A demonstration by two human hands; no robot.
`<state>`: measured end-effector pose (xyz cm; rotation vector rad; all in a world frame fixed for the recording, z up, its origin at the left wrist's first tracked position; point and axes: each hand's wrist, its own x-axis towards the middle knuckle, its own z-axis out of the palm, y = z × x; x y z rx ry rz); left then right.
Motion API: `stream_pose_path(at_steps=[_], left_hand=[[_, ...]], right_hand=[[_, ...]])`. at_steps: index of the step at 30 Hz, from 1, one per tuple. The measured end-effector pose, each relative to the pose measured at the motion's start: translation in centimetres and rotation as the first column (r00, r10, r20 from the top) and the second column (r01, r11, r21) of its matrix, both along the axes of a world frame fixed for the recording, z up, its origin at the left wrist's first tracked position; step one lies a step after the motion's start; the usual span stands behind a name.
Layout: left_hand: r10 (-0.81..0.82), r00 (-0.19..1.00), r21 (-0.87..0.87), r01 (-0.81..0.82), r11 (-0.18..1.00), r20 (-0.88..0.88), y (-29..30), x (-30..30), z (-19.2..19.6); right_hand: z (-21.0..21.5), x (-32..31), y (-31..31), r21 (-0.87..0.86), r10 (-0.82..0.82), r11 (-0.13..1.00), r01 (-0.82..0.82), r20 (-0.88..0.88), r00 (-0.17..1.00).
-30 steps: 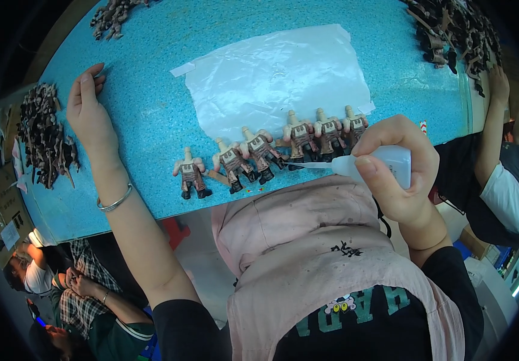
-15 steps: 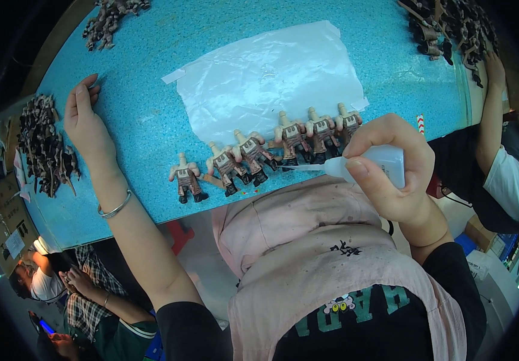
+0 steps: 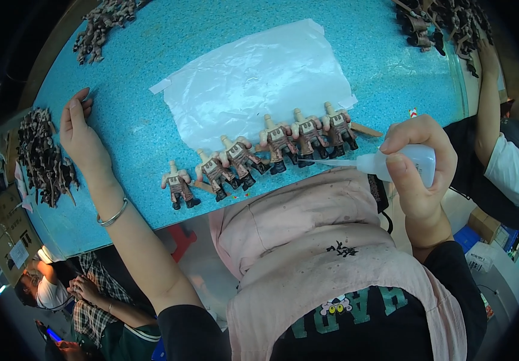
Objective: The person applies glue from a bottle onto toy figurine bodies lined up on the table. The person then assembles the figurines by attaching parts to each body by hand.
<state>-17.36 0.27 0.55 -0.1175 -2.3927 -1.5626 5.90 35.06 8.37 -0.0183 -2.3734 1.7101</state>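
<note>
My right hand [image 3: 422,168] is wrapped round a small translucent white squeeze bottle [image 3: 413,163] with a long thin nozzle, pointing left. The nozzle tip is by the feet of the fifth from left in a slanting row of small headless toy figures [image 3: 245,157]; I cannot tell if it touches. Each figure has a pale neck stub, brown torso and dark boots. My left hand [image 3: 85,129] is held at the left side of the table, open, with fingers loosely bent and nothing in them. A pile of dark figure parts [image 3: 44,157] is nearest to it.
A clear plastic sheet [image 3: 253,72] is taped to the blue table [image 3: 133,114] behind the row. More parts are heaped at the far left [image 3: 100,33] and far right [image 3: 443,24]. A stick [image 3: 366,130] lies at the row's right end. Other people sit on both sides.
My right hand has moved right with the squeeze bottle, its nozzle tip going from the fourth figure's boots toward the fifth's. The whole view has shifted slightly. My left hand stays empty.
</note>
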Motion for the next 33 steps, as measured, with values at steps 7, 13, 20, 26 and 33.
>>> stream_pose_path(at_steps=[7,13,20,26,33], left_hand=[[-0.005,1.000,-0.009,0.005,1.000,-0.007,0.0,0.0,0.0],[0.004,1.000,-0.024,-0.004,1.000,0.001,0.1,0.1,0.2],[-0.003,1.000,-0.012,0.003,1.000,0.006,0.1,0.1,0.1],[-0.008,1.000,-0.010,0.008,1.000,0.014,-0.2,0.0,0.1],[-0.013,1.000,0.022,0.013,1.000,0.021,-0.2,0.1,0.2]], right_hand=[[-0.2,-0.3,-0.1,0.059,0.024,0.998,-0.024,0.004,1.000],[-0.4,-0.3,-0.2,0.036,0.035,0.999,-0.036,0.020,0.999],[-0.2,-0.2,-0.3,0.035,0.051,0.998,-0.052,0.021,0.998],[0.0,-0.1,-0.3,0.019,0.033,0.999,-0.035,0.098,0.995],[-0.1,0.6,1.0,0.009,-0.008,1.000,0.008,-0.029,1.000]])
